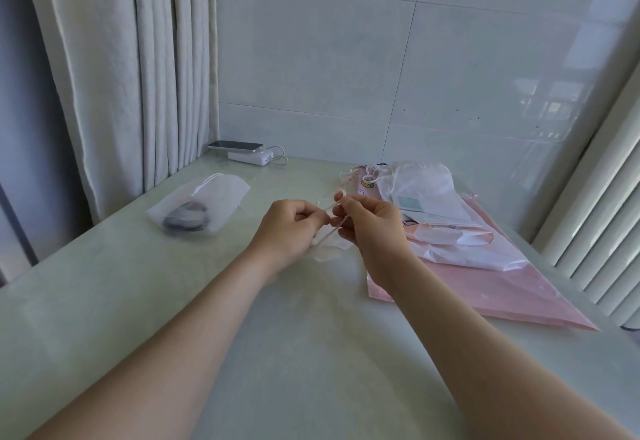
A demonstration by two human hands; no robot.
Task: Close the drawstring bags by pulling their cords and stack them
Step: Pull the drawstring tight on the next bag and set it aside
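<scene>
We see the left hand and right hand, fingers curled, pinching the white cord of a small bag; another bag lies left.

A pale, glossy table fills the near part of the scene and runs to the tiled wall. Far left lies a see-through white bag with something dark inside. In the far left corner sits a white power bank with its cable. On the right, a large pink bag lies flat under a pile of other bags.
</scene>
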